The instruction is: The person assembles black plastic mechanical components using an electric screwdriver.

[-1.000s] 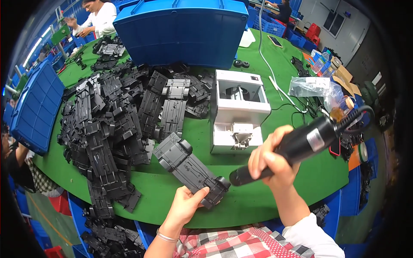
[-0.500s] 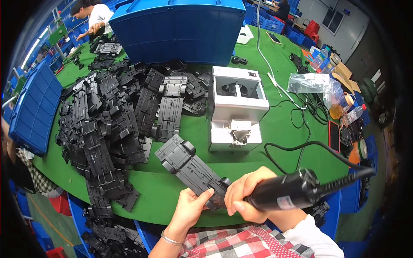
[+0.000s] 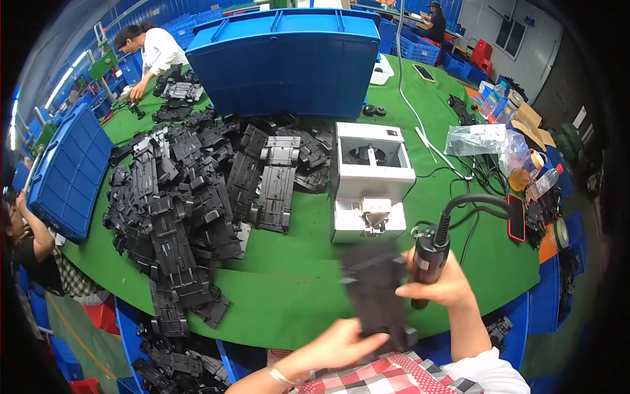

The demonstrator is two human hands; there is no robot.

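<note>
A black plastic toy-car chassis (image 3: 377, 282), smeared by motion, stands out from my body over the green table edge. My left hand (image 3: 338, 348) is closed on its near end, the thumb lying across it. Beside the chassis, my right hand (image 3: 446, 284) wraps around a black corded electric screwdriver (image 3: 430, 257), held roughly upright with its cord end up. I cannot make out the screwdriver's tip. Just beyond the chassis is a white screw feeder (image 3: 371, 172) with a metal outlet (image 3: 377, 213) at its front.
A large heap of black chassis parts (image 3: 174, 217) covers the table's left. Behind rises a big blue bin (image 3: 282, 72); another blue crate (image 3: 72, 174) stands far left. Cables, a plastic bag (image 3: 476, 140), bottles and a phone (image 3: 516, 218) lie right. A co-worker (image 3: 154, 52) sits back left.
The chassis has swung from leaning left to pointing away from me, further right. My right hand has turned the screwdriver from lying level to upright. The whole view has shifted slightly.
</note>
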